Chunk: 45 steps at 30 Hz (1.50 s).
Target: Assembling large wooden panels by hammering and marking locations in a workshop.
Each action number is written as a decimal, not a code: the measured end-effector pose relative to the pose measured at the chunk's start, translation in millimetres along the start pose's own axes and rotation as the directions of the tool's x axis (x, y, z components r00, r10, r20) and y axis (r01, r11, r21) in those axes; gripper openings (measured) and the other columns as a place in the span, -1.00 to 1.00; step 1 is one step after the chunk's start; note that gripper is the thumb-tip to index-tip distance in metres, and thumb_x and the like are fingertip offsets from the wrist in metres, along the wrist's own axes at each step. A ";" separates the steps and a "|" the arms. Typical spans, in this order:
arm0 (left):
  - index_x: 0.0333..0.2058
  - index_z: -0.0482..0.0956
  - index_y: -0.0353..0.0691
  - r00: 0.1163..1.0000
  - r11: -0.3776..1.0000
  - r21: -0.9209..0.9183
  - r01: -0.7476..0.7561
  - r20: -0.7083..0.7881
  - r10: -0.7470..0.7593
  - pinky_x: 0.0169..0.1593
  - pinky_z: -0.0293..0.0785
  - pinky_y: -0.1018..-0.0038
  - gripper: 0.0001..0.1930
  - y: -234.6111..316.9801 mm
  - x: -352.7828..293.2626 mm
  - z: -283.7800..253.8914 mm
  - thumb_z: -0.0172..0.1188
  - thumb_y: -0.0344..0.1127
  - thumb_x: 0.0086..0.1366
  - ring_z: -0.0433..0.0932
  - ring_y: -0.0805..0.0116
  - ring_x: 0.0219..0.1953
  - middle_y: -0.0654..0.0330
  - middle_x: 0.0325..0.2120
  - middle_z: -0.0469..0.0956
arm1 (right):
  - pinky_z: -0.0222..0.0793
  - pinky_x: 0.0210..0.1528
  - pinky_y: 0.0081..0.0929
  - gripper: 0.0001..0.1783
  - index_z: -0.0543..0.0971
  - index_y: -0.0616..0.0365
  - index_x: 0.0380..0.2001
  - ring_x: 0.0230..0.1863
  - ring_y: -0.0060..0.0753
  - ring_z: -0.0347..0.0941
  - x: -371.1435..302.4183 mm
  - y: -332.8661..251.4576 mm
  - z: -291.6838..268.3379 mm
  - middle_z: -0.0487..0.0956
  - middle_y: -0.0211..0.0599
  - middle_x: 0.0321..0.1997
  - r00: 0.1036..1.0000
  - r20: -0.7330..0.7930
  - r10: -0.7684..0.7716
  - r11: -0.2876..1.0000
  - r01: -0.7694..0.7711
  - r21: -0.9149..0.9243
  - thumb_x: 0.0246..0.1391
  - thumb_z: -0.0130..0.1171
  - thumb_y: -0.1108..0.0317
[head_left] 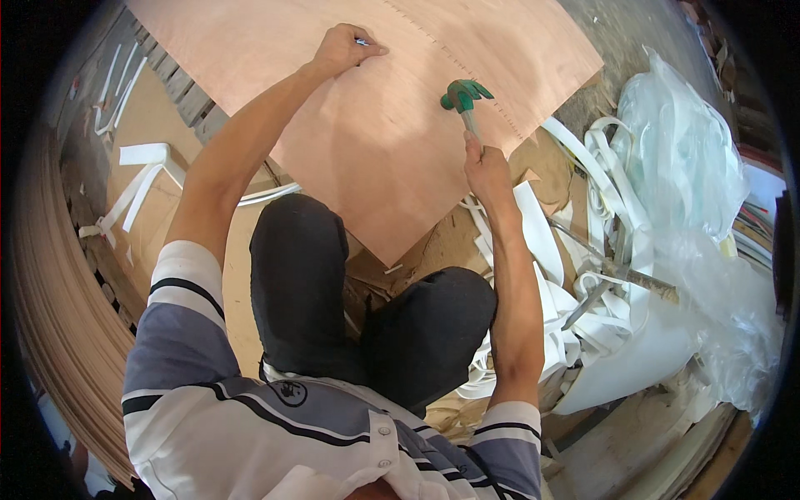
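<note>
A claw hammer with a green head is in my right hand, which grips its handle low down. The hammer head is over a reddish-brown plywood sheet, near a line of small marks or nails that runs across the sheet. Farther to the left, my left hand is closed in a pinch close above the plywood. A small dark bluish bit shows between its thumb and fingers, too small to name. One corner of the sheet points toward my bent knees.
White strips lie tangled at the right, beside a clear plastic bag and a metal rod. More white strips rest on brown board at the left. A stack of thin sheets stands along the left edge.
</note>
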<state>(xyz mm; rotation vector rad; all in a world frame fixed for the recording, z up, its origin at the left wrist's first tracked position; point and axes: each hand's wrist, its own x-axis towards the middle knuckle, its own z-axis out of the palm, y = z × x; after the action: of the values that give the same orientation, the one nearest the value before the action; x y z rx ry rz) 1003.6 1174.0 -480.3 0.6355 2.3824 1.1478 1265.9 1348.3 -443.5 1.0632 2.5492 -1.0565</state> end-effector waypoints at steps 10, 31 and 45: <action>-0.33 0.64 -0.31 0.988 0.945 -0.328 0.013 0.153 0.040 -0.64 0.14 0.64 -0.79 -31.7 19.6 -9.8 0.27 -0.26 0.17 0.27 0.63 -0.68 0.36 -0.68 0.41 | 0.37 -0.26 -0.05 -0.29 0.52 0.47 -0.55 -0.33 0.30 0.50 1.6 6.7 6.0 0.50 0.37 -0.50 1.000 -0.019 0.011 1.000 -0.011 0.016 0.20 -0.09 -0.13; -0.45 0.66 -0.30 0.999 0.993 -0.109 0.051 0.007 -0.050 -0.68 0.18 0.59 -0.78 -33.3 26.2 4.4 0.34 -0.23 0.10 0.30 0.60 -0.74 0.30 -0.73 0.46 | 0.36 -0.26 -0.07 -0.27 0.53 0.52 -0.52 -0.34 0.28 0.51 2.5 4.7 6.6 0.51 0.37 -0.50 0.999 -0.047 0.006 1.000 -0.006 -0.002 0.21 -0.11 -0.11; -0.58 0.53 -0.38 0.887 0.995 -0.038 -0.092 -0.458 0.064 -0.57 0.29 0.34 -0.61 -77.2 -92.5 -30.8 0.13 -0.13 0.26 0.31 0.26 -0.75 0.00 -0.77 0.41 | 0.26 -0.57 -0.48 -0.31 0.45 0.18 -0.56 -0.61 -0.42 0.37 -8.4 -120.8 -86.9 0.37 -0.31 -0.71 0.932 -0.151 -0.329 0.941 0.337 0.032 0.25 -0.36 -0.21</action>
<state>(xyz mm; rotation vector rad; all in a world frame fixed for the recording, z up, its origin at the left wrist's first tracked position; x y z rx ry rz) 1044.6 1060.2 -508.9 0.4832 2.7133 1.5399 1198.2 1343.3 -310.8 0.7563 2.9068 -1.1747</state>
